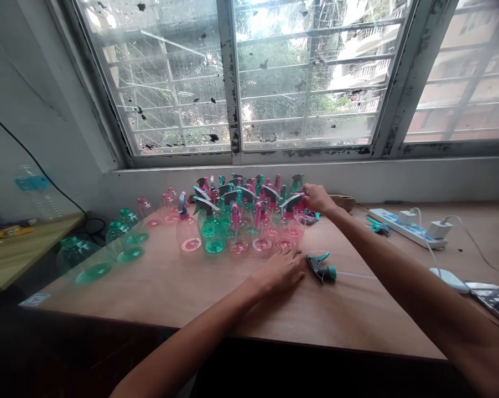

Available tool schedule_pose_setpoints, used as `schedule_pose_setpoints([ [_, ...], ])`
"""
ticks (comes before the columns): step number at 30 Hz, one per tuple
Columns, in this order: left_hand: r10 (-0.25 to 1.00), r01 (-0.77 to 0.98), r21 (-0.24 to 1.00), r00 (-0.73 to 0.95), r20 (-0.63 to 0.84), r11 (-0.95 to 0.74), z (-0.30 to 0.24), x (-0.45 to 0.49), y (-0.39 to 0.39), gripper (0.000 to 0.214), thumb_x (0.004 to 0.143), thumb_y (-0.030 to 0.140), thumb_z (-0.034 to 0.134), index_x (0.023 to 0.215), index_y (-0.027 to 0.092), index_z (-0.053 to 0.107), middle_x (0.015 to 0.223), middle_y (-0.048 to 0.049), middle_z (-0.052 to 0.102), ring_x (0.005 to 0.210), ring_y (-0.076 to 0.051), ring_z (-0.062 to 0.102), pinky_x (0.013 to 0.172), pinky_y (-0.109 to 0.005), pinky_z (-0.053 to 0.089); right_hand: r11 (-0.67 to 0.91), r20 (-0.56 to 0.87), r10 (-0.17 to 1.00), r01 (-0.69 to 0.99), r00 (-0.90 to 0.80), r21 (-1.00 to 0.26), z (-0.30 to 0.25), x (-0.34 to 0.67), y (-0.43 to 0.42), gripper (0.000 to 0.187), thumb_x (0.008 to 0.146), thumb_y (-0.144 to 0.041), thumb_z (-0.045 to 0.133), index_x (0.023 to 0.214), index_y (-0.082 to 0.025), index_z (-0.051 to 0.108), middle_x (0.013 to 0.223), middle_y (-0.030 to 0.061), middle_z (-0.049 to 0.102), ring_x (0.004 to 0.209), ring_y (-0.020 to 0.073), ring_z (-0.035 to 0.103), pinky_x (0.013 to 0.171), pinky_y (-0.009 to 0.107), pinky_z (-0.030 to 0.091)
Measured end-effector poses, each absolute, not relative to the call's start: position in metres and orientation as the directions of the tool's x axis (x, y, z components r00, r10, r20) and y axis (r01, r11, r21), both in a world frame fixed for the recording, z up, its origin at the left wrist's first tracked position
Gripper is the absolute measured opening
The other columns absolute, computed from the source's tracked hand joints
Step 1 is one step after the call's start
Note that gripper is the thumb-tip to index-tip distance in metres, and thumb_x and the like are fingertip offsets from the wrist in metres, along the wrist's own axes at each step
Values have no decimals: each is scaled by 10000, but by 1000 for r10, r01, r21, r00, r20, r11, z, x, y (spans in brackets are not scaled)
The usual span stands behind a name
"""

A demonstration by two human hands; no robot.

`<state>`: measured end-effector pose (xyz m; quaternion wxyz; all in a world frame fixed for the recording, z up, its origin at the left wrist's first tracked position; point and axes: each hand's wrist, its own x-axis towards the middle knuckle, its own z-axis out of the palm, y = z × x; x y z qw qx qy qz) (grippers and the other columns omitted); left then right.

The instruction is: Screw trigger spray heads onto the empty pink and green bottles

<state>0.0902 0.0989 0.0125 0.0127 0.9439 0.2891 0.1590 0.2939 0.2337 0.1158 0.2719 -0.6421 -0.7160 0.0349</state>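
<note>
My right hand (317, 198) reaches to the right end of a cluster of spray bottles. Its fingers are closed at the head of a clear pink spray bottle (289, 228) with a black and pink trigger. Low in front of that bottle's base, my left hand (280, 270) lies palm down on the table with its fingers stretched out. A loose black and teal spray head (321, 269) with a thin clear tube lies just right of my left hand. Beside the pink bottles stands a green spray bottle (213, 235) with its trigger head on.
Pink and green bottles without heads, such as one green bottle (81, 261), stand along the table's left side. A white power strip (405, 228) with plugs and cables lies right, near another spray head (378, 227). The window wall (158, 177) bounds the wooden table (150, 296).
</note>
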Motion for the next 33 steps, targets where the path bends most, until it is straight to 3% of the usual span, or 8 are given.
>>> schedule_pose_setpoints([
  [5, 524, 523, 111, 770, 364, -845, 39, 56, 64, 402, 976, 275, 623, 1361, 180, 560, 1364, -123, 652, 1251, -275, 615, 1058, -382, 494, 205, 310, 950, 841, -47, -501, 126, 314, 223, 572, 952, -581, 592, 1258, -98, 614, 1032, 172, 790, 866, 290, 753, 692, 325, 581],
  [10, 606, 654, 130, 584, 540, -746, 68, -26, 32, 259, 1043, 304, 497, 1239, 237, 651, 1193, -51, 756, 1123, -220, 700, 1005, -343, 539, 221, 389, 921, 826, -3, -518, 142, 351, 194, 466, 1020, -543, 448, 1287, -181, 572, 1216, 187, 741, 988, 323, 729, 730, 357, 571],
  [14, 654, 881, 164, 194, 731, -444, 79, -122, 33, 298, 1023, 339, 477, 1227, 189, 633, 1197, -102, 726, 1109, -274, 683, 990, -424, 531, 192, 525, 848, 879, 74, -435, 131, 358, 147, 453, 1008, -558, 419, 1141, -173, 618, 1155, 243, 717, 1032, 432, 660, 801, 484, 496],
  [17, 555, 968, 193, -74, 829, -159, 86, -194, 43, 428, 977, 396, 530, 1255, 75, 581, 1392, -217, 581, 1325, -393, 500, 1132, -579, 345, 295, 416, 901, 876, -121, -382, 103, 339, 110, 431, 931, -608, 557, 709, -248, 643, 694, 83, 740, 639, 296, 679, 585, 366, 473],
  [20, 458, 974, 221, -219, 862, 50, 93, -248, 52, 708, 911, 489, 632, 1397, 18, 422, 1582, -291, 319, 1466, -464, 261, 1161, -663, 199, 417, 316, 890, 869, -330, -267, 70, 310, 92, 350, 968, -525, 530, 787, -260, 671, 768, 55, 765, 665, 254, 689, 566, 316, 447],
  [23, 496, 951, 95, -236, 836, 293, 99, -275, 64, 802, 913, 555, 607, 1411, -28, 373, 1516, -320, 423, 1445, -451, 322, 1123, -637, 296, 429, 289, 888, 871, -357, -240, 46, 288, 96, 240, 968, -452, 551, 973, -267, 704, 890, 66, 787, 768, 267, 715, 605, 306, 456],
  [28, 679, 961, -116, -89, 729, 250, 99, -273, 87, 799, 858, 593, 655, 1332, -25, 476, 1398, -293, 575, 1416, -465, 370, 1116, -703, 236, 408, 296, 893, 889, -340, -208, 34, 277, 119, 255, 1009, -378, 489, 1019, -248, 709, 1066, 104, 783, 924, 299, 718, 694, 320, 466],
  [33, 697, 958, -101, -121, 707, 269, 89, -251, 95, 633, 947, 400, 549, 1382, -22, 368, 1392, -291, 536, 1293, -448, 515, 1086, -663, 330, 407, 305, 890, 892, -339, -196, 36, 275, 121, 277, 1021, -364, 463, 1019, -223, 701, 1049, 121, 779, 944, 305, 713, 721, 329, 467],
])
